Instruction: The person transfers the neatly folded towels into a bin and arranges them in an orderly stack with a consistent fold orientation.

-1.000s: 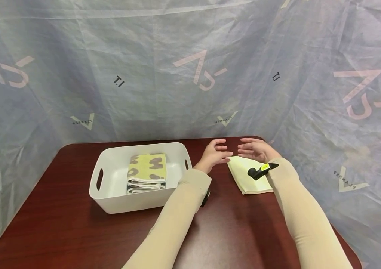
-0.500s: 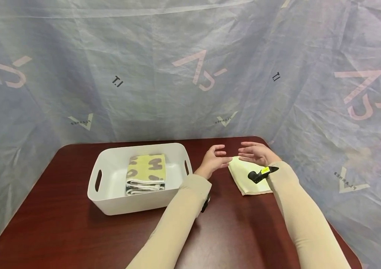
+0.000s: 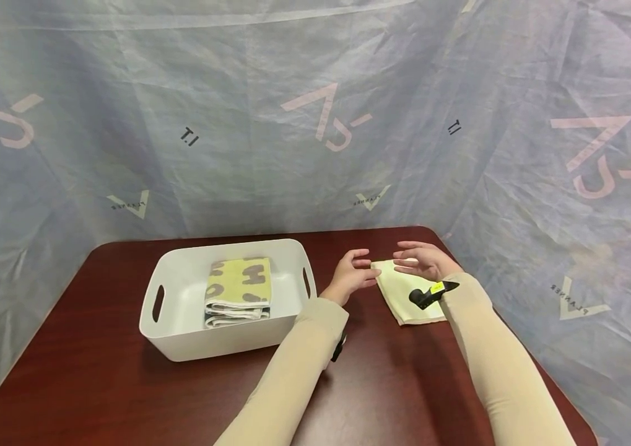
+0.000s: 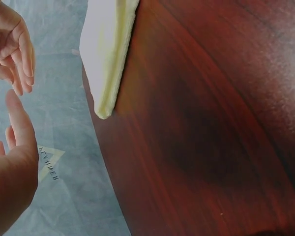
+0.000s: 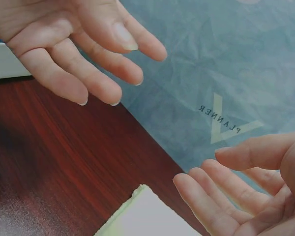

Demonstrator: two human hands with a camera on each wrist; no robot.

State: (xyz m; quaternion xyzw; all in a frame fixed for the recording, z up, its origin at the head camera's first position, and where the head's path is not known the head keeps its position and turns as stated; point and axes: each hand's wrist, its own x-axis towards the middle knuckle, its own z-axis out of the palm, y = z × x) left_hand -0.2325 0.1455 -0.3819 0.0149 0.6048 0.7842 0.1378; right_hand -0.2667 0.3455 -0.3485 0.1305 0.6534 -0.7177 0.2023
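Note:
In the head view a folded pale yellow cloth (image 3: 404, 296) lies on the table at the right. My right hand (image 3: 425, 260) hovers over its far part, fingers loosely bent and pointing left, holding nothing. Facing it from the left is my left hand (image 3: 350, 277), also bare, its fingertips near the cloth's far left corner. A gap stays between the two hands. Both wrist views show the hands apart, palms toward each other, above the cloth (image 4: 108, 54). A folded yellow towel (image 3: 239, 284) with grey-brown patterns sits inside a white bin (image 3: 215, 341) on the left.
The dark red wooden table (image 3: 98, 378) ends at a rounded far edge. Behind and beside it hangs a grey printed sheet (image 3: 237, 155). The bin stands close to my left forearm and has handle slots at its ends.
Both hands have sunk slightly toward the near side, still facing each other. The view has shifted a little, so the bin appears slightly further left. Nothing was grasped or let go.

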